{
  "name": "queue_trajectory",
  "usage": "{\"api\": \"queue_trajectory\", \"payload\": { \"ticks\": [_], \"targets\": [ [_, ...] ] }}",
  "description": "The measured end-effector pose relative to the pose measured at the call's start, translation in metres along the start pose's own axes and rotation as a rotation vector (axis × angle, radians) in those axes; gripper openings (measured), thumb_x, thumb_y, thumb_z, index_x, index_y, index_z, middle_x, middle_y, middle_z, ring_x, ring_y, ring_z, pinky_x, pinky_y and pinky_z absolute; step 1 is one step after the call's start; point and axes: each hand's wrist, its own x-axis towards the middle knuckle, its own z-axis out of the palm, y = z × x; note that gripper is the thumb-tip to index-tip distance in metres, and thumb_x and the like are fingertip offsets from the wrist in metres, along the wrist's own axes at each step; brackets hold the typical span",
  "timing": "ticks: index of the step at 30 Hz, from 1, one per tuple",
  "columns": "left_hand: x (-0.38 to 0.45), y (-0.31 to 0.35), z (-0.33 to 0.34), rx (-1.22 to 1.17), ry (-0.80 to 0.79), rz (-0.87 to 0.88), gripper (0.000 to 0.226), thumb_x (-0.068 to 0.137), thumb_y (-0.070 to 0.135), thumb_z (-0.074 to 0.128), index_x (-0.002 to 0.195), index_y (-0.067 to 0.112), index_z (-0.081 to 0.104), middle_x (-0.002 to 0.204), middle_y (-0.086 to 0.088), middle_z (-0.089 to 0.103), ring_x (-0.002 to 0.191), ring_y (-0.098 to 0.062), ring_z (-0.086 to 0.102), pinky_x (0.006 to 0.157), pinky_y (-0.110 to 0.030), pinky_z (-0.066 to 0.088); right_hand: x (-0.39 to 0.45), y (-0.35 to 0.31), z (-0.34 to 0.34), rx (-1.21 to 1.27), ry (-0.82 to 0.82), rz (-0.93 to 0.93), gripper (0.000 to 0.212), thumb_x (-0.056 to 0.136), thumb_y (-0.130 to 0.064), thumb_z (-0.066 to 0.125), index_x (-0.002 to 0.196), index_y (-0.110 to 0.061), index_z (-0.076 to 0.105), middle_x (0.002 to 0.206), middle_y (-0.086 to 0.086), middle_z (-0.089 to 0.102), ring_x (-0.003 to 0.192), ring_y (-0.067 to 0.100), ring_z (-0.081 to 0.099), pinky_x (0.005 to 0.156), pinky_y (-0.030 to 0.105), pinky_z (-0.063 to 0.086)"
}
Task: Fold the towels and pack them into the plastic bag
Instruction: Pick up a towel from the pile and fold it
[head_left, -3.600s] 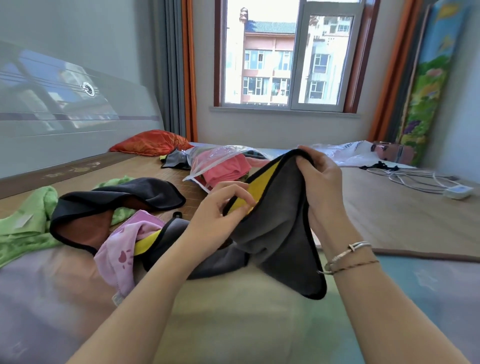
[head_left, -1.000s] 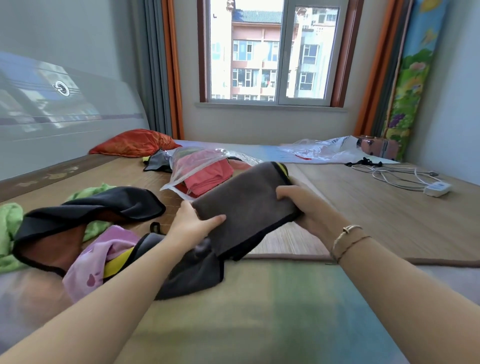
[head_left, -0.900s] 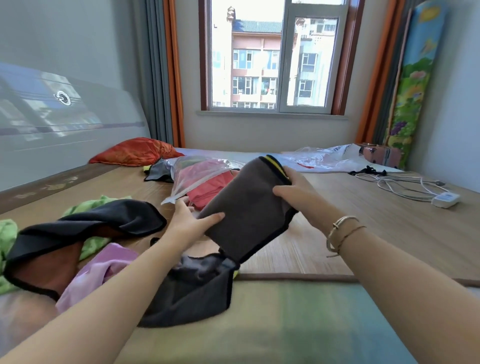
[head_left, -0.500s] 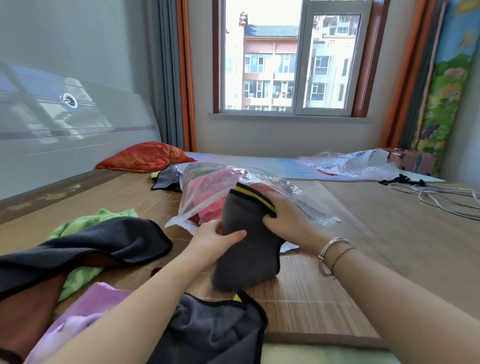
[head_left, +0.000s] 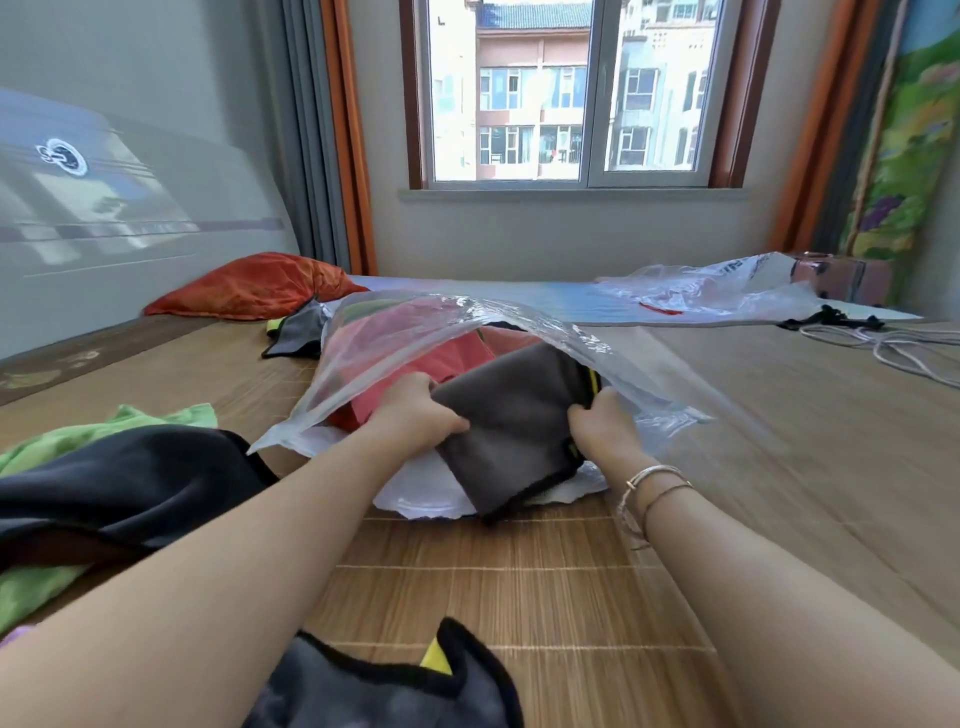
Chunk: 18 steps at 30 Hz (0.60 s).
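Now half inside plastic bag (head_left: 467, 322), folded towel (head_left: 514, 415) between both hands.

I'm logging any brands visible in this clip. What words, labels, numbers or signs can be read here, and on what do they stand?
No text can be read.
Round dark emblem on the pale headboard: a logo, with any lettering too blurred to read.
Dark print on the far clear plastic bag: too small and crumpled to read.
Folded grey towel: no label visible.
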Motion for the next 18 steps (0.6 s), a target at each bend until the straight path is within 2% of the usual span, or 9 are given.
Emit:
{"api": "queue_trajectory", "payload": {
  "ticks": [2, 4, 7, 9, 11, 13, 14, 16, 18],
  "targets": [
    [0.015, 0.0, 0.011, -0.036, 0.139, 0.056, 0.025, 0.081, 0.017, 0.071, 0.096, 0.013, 0.052, 0.102, -0.012, 0.061, 0.091, -0.026, 0.056, 0.076, -0.035, 0.047, 0.01, 0.001, 0.002, -0.003, 0.032, -0.01, 0.031, 0.096, -0.005, 0.043, 0.122, 0.011, 0.047, 0.126, 0.027, 0.052, 0.117, 0.038, 0.05, 0.083, 0.029, 0.033],
    [0.027, 0.003, 0.024, -0.105, 0.252, 0.117, 0.023, 0.084, 0.013, 0.068, 0.099, 0.013, 0.05, 0.103, -0.011, 0.06, 0.093, -0.026, 0.055, 0.076, -0.034, 0.043, 0.016, 0.003, 0.004, -0.019, 0.068, -0.019, 0.034, 0.097, -0.004, 0.04, 0.127, 0.009, 0.046, 0.13, 0.026, 0.05, 0.121, 0.037, 0.047, 0.092, 0.03, 0.034],
    [0.038, 0.003, 0.046, -0.177, 0.377, 0.123, 0.04, 0.086, 0.014, 0.067, 0.12, 0.009, 0.046, 0.12, -0.013, 0.057, 0.113, -0.03, 0.054, 0.096, -0.041, 0.045, 0.022, 0.012, 0.005, -0.182, 0.08, -0.046, 0.037, 0.1, -0.014, 0.04, 0.129, 0.01, 0.046, 0.13, 0.026, 0.053, 0.121, 0.039, 0.049, 0.097, 0.034, 0.036],
    [0.034, -0.002, 0.06, -0.046, 0.438, 0.12, 0.064, 0.086, 0.018, 0.068, 0.139, 0.01, 0.032, 0.138, -0.013, 0.045, 0.126, -0.032, 0.044, 0.106, -0.041, 0.038, 0.017, 0.018, 0.008, -0.442, 0.064, -0.111, 0.043, 0.099, -0.022, 0.045, 0.127, 0.011, 0.045, 0.13, 0.028, 0.052, 0.122, 0.04, 0.049, 0.1, 0.037, 0.036],
    [0.021, -0.01, 0.071, 0.123, 0.489, 0.154, 0.076, 0.085, 0.023, 0.07, 0.143, 0.014, 0.022, 0.143, -0.013, 0.032, 0.128, -0.035, 0.035, 0.105, -0.041, 0.033, 0.006, 0.022, 0.016, -0.683, 0.091, -0.211, 0.059, 0.097, -0.022, 0.048, 0.139, 0.012, 0.026, 0.144, 0.029, 0.035, 0.134, 0.04, 0.035, 0.11, 0.04, 0.029],
    [0.007, -0.017, 0.076, 0.202, 0.522, 0.174, 0.073, 0.083, 0.029, 0.071, 0.136, 0.016, 0.022, 0.138, -0.011, 0.028, 0.122, -0.034, 0.034, 0.1, -0.04, 0.034, -0.008, 0.021, 0.024, -0.768, 0.173, -0.346, 0.07, 0.094, -0.016, 0.048, 0.149, 0.002, 0.009, 0.154, 0.023, 0.017, 0.141, 0.037, 0.02, 0.115, 0.043, 0.02],
    [0.004, -0.021, 0.076, 0.22, 0.53, 0.173, 0.069, 0.082, 0.031, 0.071, 0.13, 0.016, 0.024, 0.135, -0.011, 0.028, 0.119, -0.034, 0.034, 0.097, -0.039, 0.035, -0.013, 0.017, 0.028, -0.783, 0.21, -0.443, 0.071, 0.092, -0.013, 0.048, 0.151, -0.004, 0.009, 0.156, 0.019, 0.013, 0.141, 0.035, 0.019, 0.114, 0.044, 0.019],
    [0.0, -0.028, 0.071, 0.236, 0.51, 0.142, 0.067, 0.082, 0.034, 0.071, 0.126, 0.012, 0.026, 0.133, -0.012, 0.031, 0.117, -0.034, 0.036, 0.094, -0.04, 0.037, -0.015, 0.006, 0.035, -0.746, 0.208, -0.612, 0.075, 0.088, -0.008, 0.052, 0.151, -0.015, 0.013, 0.156, 0.013, 0.012, 0.133, 0.034, 0.03, 0.106, 0.044, 0.03],
    [0.0, -0.037, 0.069, 0.268, 0.453, 0.112, 0.069, 0.084, 0.037, 0.069, 0.13, 0.007, 0.027, 0.135, -0.014, 0.033, 0.119, -0.035, 0.037, 0.093, -0.042, 0.039, -0.007, -0.011, 0.042, -0.595, 0.117, -0.638, 0.082, 0.085, -0.002, 0.054, 0.152, -0.024, 0.013, 0.157, 0.009, 0.013, 0.112, 0.033, 0.051, 0.085, 0.042, 0.046]
  ]
}}
